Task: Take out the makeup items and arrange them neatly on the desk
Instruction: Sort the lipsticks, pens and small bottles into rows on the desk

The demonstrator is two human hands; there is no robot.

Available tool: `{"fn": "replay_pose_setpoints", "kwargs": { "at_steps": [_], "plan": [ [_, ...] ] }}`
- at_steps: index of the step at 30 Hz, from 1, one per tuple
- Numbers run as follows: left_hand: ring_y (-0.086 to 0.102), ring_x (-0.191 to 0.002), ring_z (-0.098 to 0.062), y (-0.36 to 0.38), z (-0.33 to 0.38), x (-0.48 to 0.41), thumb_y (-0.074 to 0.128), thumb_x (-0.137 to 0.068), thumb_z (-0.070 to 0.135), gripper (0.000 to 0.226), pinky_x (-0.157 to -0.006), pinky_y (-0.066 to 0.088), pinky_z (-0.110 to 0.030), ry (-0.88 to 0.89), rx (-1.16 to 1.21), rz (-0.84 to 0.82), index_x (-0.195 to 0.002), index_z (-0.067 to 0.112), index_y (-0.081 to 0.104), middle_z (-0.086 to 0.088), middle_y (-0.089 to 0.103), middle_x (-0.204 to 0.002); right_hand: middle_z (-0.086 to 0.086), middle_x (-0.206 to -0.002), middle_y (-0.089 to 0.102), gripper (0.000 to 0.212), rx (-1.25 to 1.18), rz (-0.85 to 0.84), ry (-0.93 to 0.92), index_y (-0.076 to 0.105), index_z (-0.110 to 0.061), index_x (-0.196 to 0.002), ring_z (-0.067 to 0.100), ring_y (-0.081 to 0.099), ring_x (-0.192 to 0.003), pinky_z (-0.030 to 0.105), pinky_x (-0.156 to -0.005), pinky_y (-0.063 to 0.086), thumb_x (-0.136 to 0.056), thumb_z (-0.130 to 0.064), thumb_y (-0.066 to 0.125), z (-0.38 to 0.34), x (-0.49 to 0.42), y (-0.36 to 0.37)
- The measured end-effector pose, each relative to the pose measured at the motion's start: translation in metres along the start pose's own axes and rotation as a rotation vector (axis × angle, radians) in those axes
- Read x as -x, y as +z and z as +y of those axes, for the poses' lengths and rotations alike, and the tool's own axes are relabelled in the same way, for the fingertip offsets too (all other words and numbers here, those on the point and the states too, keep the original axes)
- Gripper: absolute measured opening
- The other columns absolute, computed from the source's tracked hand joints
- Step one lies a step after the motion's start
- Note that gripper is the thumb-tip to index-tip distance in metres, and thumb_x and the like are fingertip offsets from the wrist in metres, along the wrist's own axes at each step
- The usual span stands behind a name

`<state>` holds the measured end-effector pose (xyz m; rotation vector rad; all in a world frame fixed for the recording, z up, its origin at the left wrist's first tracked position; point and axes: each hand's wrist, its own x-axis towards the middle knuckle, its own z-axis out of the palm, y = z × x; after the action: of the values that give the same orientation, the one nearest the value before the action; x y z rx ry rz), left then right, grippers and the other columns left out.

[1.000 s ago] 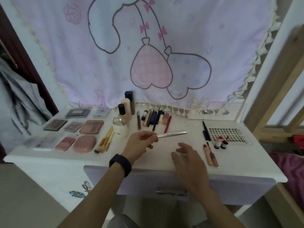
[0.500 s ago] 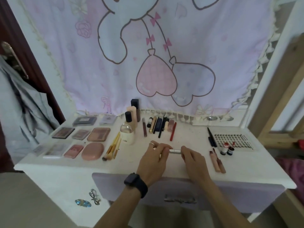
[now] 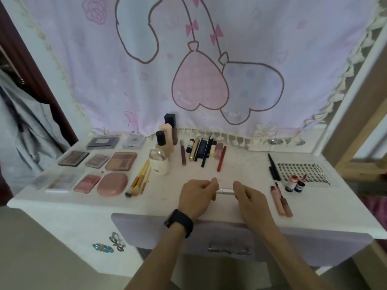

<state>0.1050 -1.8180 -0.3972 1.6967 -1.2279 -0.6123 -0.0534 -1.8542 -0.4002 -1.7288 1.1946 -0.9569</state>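
Lower centre: left grip (image 3: 196,193) and right grip (image 3: 249,195) each pinch one end of the silver tube (image 3: 225,191) at the surface (image 3: 240,168), likely to set it down straight.

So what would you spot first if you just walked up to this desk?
Probably the big pink cloth with heart balloons hanging behind the white desk. Then the left hand and right hand, gripping a slim silver tube near the front edge, with palettes lined up at the left.

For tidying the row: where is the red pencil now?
Head view: the red pencil lies centre-back on the desk, just right of the pink tube.
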Motion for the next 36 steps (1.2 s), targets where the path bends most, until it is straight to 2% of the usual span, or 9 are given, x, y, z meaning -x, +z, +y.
{"fn": "replay_pose_setpoints", "kwargs": {
  "at_steps": [8, 12, 16, 19, 22, 27, 31, 33, 36],
  "plan": [
    [0.057, -0.06, 0.005, -0.022, 0.003, 0.0, 0.069, -0.091, 0.033, 0.01, -0.06, 0.044, -0.008, 0.024, 0.298, -0.141, -0.094, 0.028, 0.078, 0.011, 0.072, -0.076, -0.007, -0.071, 0.06, 0.02, -0.097, 0.04, -0.022, 0.059, -0.026, -0.089, -0.001, 0.048, -0.056, 0.016, -0.053, 0.04, -0.104, -0.031, 0.047, 0.0, -0.001, -0.001],
    [0.053, -0.056, 0.006, -0.02, 0.001, -0.001, 0.07, -0.09, 0.036, 0.011, -0.054, 0.04, -0.009, 0.011, 0.277, -0.134, -0.094, 0.029, 0.078, 0.009, 0.072, -0.074, -0.007, -0.083, 0.067, 0.015, -0.212, 0.007, -0.018, 0.062, -0.033, -0.097, 0.005, 0.05, -0.054, 0.02, -0.049, 0.04, -0.101, -0.023, 0.053, 0.0, -0.002, -0.008],
    [0.053, -0.058, 0.006, -0.02, 0.001, -0.001, 0.071, -0.089, 0.039, 0.009, -0.055, 0.041, -0.009, 0.014, 0.264, -0.135, -0.091, 0.034, 0.078, 0.009, 0.073, -0.075, -0.006, -0.071, 0.07, 0.032, -0.13, -0.036, 0.041, 0.066, -0.028, -0.088, 0.004, 0.051, -0.048, 0.017, -0.047, 0.04, -0.1, -0.052, 0.049, -0.005, -0.007, -0.009],
    [0.054, -0.057, 0.005, -0.02, 0.001, -0.001, 0.071, -0.089, 0.039, 0.011, -0.054, 0.041, -0.01, 0.011, 0.267, -0.126, -0.091, 0.032, 0.078, 0.008, 0.072, -0.073, -0.008, -0.067, 0.066, 0.025, -0.106, -0.006, 0.003, 0.066, -0.027, -0.082, 0.004, 0.051, -0.051, 0.021, -0.051, 0.041, -0.101, -0.036, 0.054, -0.003, -0.008, -0.008],
    [0.052, -0.054, 0.004, -0.019, 0.001, -0.002, 0.07, -0.09, 0.038, 0.012, -0.052, 0.04, -0.011, -0.001, 0.268, -0.101, -0.09, 0.029, 0.078, 0.008, 0.071, -0.069, -0.01, -0.093, 0.069, 0.019, -0.287, 0.0, -0.013, 0.065, -0.031, -0.1, 0.012, 0.059, -0.054, 0.022, -0.046, 0.044, -0.098, -0.013, 0.059, -0.001, -0.004, -0.011],
    [0.049, -0.051, 0.002, -0.02, 0.001, -0.002, 0.07, -0.09, 0.037, 0.012, -0.05, 0.039, -0.011, -0.017, 0.279, -0.095, -0.09, 0.028, 0.078, 0.008, 0.069, -0.067, -0.004, -0.083, 0.073, 0.019, -0.282, -0.007, 0.031, 0.065, -0.027, -0.101, 0.015, 0.058, -0.049, 0.026, -0.043, 0.045, -0.095, -0.045, 0.061, -0.005, -0.004, -0.01],
    [0.048, -0.049, 0.001, -0.02, 0.002, -0.002, 0.07, -0.09, 0.036, 0.013, -0.048, 0.038, -0.012, -0.034, 0.277, -0.088, -0.087, 0.026, 0.078, 0.006, 0.068, -0.066, -0.003, -0.083, 0.07, 0.01, -0.267, 0.013, -0.014, 0.065, -0.028, -0.093, 0.014, 0.057, -0.049, 0.023, -0.044, 0.044, -0.1, -0.023, 0.059, -0.001, -0.003, -0.009],
    [0.048, -0.048, -0.001, -0.019, 0.003, -0.003, 0.071, -0.09, 0.036, 0.015, -0.047, 0.037, -0.012, -0.048, 0.279, -0.077, -0.086, 0.024, 0.078, 0.005, 0.068, -0.065, -0.006, -0.092, 0.067, 0.025, -0.324, 0.011, -0.036, 0.064, -0.03, -0.092, 0.017, 0.061, -0.053, 0.025, -0.045, 0.046, -0.097, -0.006, 0.057, 0.0, -0.001, -0.012],
    [0.047, -0.048, -0.001, -0.019, 0.003, -0.003, 0.07, -0.09, 0.037, 0.017, -0.048, 0.038, -0.013, -0.051, 0.267, -0.074, -0.087, 0.022, 0.078, 0.006, 0.067, -0.064, -0.011, -0.102, 0.065, 0.024, -0.35, 0.016, -0.044, 0.064, -0.033, -0.099, 0.02, 0.066, -0.059, 0.026, -0.049, 0.051, -0.097, -0.009, 0.061, -0.002, 0.001, -0.015]
  ]
}}
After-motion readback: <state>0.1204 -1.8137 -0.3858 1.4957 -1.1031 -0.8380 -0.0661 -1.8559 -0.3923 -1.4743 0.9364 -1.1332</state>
